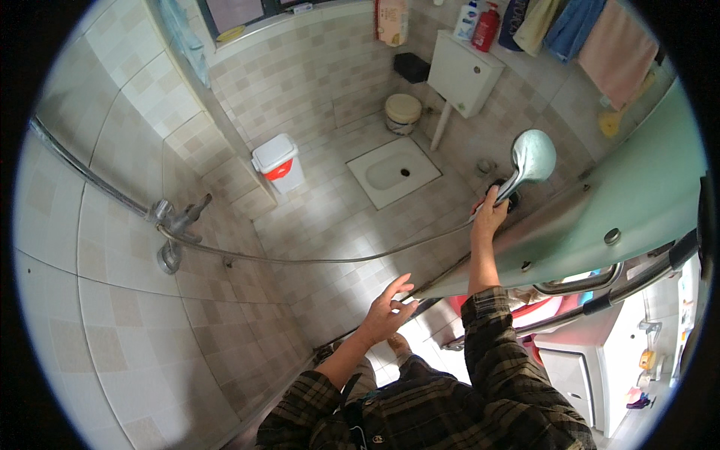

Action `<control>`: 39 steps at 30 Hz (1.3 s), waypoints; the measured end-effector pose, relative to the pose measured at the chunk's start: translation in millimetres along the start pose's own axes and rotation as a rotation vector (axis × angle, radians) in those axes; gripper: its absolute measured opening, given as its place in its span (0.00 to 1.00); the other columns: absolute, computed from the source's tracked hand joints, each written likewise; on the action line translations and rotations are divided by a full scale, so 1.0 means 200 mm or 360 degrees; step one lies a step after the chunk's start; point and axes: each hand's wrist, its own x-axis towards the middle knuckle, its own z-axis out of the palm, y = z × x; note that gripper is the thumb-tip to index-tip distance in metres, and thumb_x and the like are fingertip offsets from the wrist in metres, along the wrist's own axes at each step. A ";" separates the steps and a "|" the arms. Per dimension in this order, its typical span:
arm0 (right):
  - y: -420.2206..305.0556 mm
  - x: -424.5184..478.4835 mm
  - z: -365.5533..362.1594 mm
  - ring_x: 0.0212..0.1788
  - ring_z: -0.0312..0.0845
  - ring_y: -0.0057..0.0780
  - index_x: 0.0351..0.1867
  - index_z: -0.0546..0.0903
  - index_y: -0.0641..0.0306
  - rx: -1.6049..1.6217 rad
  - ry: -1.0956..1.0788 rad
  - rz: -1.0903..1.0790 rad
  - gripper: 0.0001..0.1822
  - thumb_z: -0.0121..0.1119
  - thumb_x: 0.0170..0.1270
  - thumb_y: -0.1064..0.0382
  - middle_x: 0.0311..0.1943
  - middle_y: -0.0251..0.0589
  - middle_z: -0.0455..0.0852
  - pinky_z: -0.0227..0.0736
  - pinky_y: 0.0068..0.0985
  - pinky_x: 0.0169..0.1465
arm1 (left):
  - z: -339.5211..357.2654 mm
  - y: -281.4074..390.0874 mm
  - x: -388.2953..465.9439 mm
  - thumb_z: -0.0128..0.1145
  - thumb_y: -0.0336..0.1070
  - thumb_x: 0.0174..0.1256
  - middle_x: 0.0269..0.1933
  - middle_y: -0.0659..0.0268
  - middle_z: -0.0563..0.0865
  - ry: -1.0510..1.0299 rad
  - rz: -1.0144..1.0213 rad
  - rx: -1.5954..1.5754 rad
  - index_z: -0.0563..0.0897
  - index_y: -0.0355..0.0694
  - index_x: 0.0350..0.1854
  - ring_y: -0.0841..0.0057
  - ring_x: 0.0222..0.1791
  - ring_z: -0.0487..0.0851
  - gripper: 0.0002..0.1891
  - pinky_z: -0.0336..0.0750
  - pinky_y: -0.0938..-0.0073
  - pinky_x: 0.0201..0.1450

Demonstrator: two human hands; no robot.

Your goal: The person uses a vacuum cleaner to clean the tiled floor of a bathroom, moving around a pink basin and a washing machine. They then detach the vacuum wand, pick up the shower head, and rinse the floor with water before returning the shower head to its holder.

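My right hand (488, 216) grips the handle of a chrome shower head (533, 157), held out ahead of me and to the right. From that handle a metal shower hose (337, 260) sags across to a wall-mounted shower mixer tap (183, 225) on the left. In front of my body, my left hand (388, 312) is held in the air with its fingers apart and nothing in it. Beside my right arm stands a frosted glass shower door (607, 197). No water is seen coming from the shower head.
A squat toilet (374, 174) is set in the tiled floor (320, 242). Around it stand a white lidded bin (278, 163), a lidded bucket (403, 115) and a wall-mounted cistern (464, 76) bearing bottles (485, 28). Towels (616, 56) hang at right, above a yellow brush (610, 121).
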 end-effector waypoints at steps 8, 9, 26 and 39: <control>-0.02 -0.05 0.15 0.13 0.62 0.17 0.31 0.66 0.59 0.0022 -0.0273 -0.0031 0.16 0.55 0.69 0.52 0.15 0.29 0.67 0.60 0.21 0.16 | -0.02 0.00 -0.02 0.60 0.33 0.64 0.60 0.52 0.75 0.0054 -0.0009 -0.0003 0.61 0.43 0.70 0.79 0.39 0.84 0.33 0.79 0.80 0.40; -0.03 -0.06 0.17 0.13 0.62 0.17 0.31 0.66 0.59 0.0018 -0.0315 -0.0026 0.16 0.55 0.69 0.52 0.15 0.29 0.67 0.60 0.21 0.16 | -0.03 0.00 -0.03 0.60 0.33 0.64 0.60 0.53 0.75 0.0061 -0.0014 0.0006 0.61 0.43 0.70 0.79 0.39 0.85 0.33 0.79 0.80 0.40; -0.06 -0.42 0.59 0.16 0.63 0.13 0.28 0.67 0.59 -0.0053 -0.1045 0.0122 0.18 0.61 0.65 0.53 0.17 0.26 0.66 0.63 0.18 0.19 | -0.13 0.02 -0.07 0.56 0.32 0.67 0.64 0.53 0.70 0.0116 -0.0075 -0.0015 0.57 0.41 0.71 0.78 0.44 0.82 0.32 0.79 0.80 0.43; -0.13 -0.69 0.65 0.22 0.77 0.49 0.33 0.71 0.64 -0.0802 -0.1251 -0.0174 0.23 0.62 0.61 0.44 0.16 0.47 0.78 0.72 0.38 0.29 | -0.14 0.03 -0.04 0.58 0.28 0.64 0.68 0.54 0.66 0.0368 0.0024 -0.0020 0.55 0.45 0.73 0.80 0.42 0.82 0.36 0.79 0.81 0.39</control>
